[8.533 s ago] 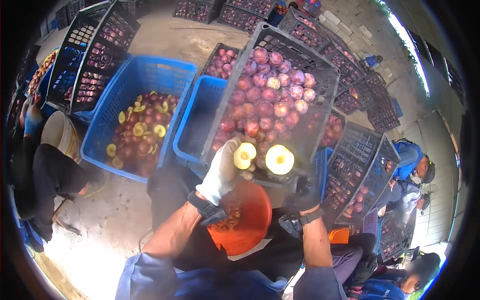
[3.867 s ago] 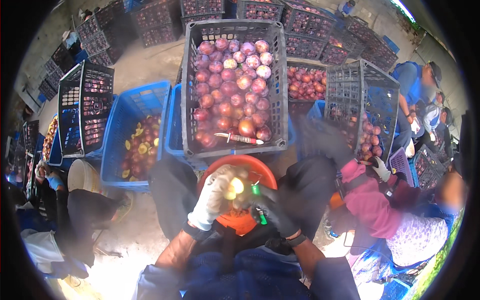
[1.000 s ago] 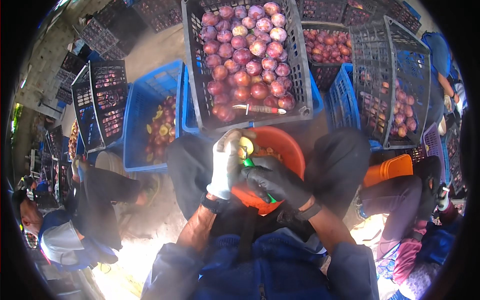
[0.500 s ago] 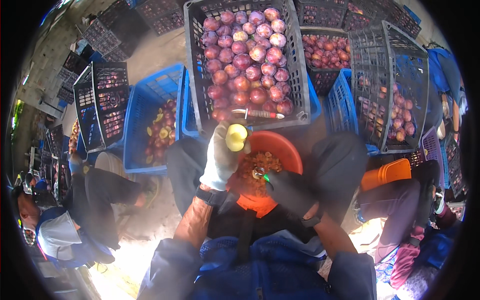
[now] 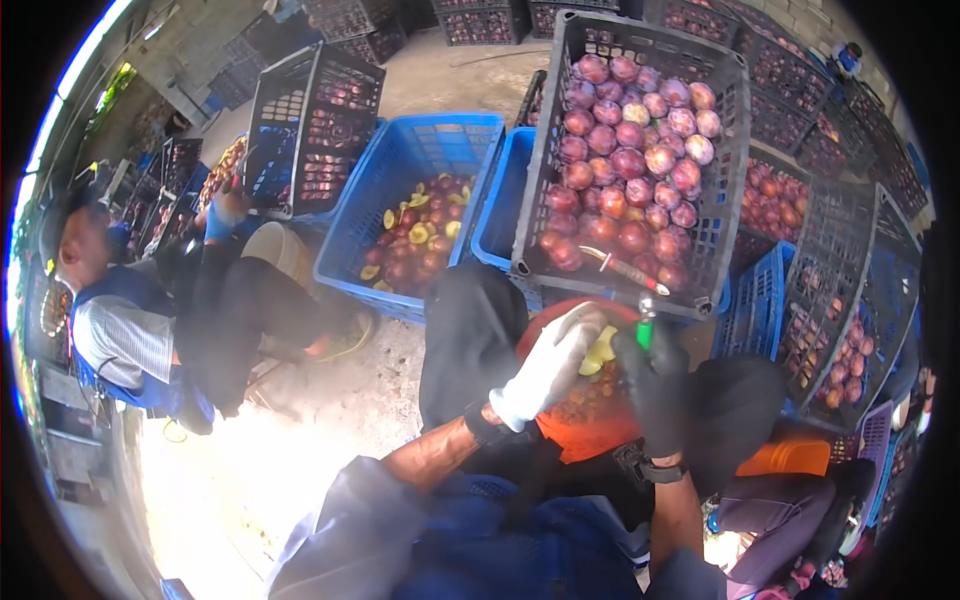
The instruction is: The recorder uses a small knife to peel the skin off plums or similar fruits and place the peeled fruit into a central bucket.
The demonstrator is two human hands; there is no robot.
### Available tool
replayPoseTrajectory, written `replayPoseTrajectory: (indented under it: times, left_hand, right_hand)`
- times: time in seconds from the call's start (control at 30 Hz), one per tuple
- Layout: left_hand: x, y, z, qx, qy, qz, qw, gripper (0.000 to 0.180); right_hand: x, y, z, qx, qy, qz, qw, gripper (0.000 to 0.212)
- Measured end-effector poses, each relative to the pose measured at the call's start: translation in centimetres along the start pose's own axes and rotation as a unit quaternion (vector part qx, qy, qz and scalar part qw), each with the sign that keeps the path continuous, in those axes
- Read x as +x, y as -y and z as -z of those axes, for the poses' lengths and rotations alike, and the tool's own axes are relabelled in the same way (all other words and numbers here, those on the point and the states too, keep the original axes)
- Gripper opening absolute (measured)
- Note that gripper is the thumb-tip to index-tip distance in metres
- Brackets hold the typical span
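Note:
My left hand point(image 5: 560, 362), in a white glove, is closed on cut yellow plum flesh point(image 5: 600, 350). Close beside it, my right hand point(image 5: 655, 385), in a dark glove, grips a small pitting tool with a green handle point(image 5: 645, 332) and a metal tip pointing up. Both hands are over a red-orange bucket point(image 5: 580, 440) between my knees, which contains brownish-orange pits and scraps. Beyond it, a black crate point(image 5: 527, 215) full of red-purple plums point(image 5: 630, 165) tilts toward me. A curved knife point(image 5: 630, 270) with a wrapped handle lies at its near end.
Left of the plum crate stands a blue crate point(image 5: 430, 128) with whole and halved plums. Another black crate point(image 5: 830, 260) leans at the right, near an orange container point(image 5: 785, 458). A co-worker point(image 5: 130, 320) sits at the left. Stacked crates point(image 5: 480, 22) line the back.
The view has swung left, so the scene sits farther right. My right hand has risen from inside the bucket, bringing the green-handled tool up next to the plum in my left hand.

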State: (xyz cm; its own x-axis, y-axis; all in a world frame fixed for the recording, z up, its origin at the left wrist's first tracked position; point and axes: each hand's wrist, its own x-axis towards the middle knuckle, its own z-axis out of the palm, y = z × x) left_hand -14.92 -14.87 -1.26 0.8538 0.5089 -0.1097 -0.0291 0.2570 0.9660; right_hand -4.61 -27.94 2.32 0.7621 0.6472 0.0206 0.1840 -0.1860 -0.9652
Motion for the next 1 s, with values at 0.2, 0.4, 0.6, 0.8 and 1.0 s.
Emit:
replayPoseTrajectory:
  times: [0.2, 0.4, 0.6, 0.8, 1.0]
  left_hand:
    - [3.1, -10.2, 9.0, 0.161, -0.132, -0.160, 0.965, 0.044]
    - [6.4, -14.1, 21.7, 0.635, -0.208, -0.099, 0.737, 0.039]
    - [7.6, -14.4, 7.7, 0.751, 0.006, -0.276, 0.599, 0.029]
    - [0.2, -16.5, -3.1, 0.669, 0.081, -0.457, 0.580, 0.034]
    - [-1.6, -16.1, -9.3, 0.559, 0.186, -0.579, 0.564, 0.030]
  right_hand:
    - [0.5, -3.1, 2.3, 0.066, -0.011, -0.114, 0.991, 0.012]
    - [0.3, -3.2, 1.9, 0.024, 0.068, -0.152, 0.986, 0.017]
    - [-0.6, -2.7, 3.6, -0.013, 0.025, -0.164, 0.986, 0.019]
    - [-0.7, -6.0, 2.2, 0.007, 0.057, -0.157, 0.986, 0.020]
    - [0.1, -5.7, 2.5, -0.016, 0.059, -0.187, 0.980, 0.020]
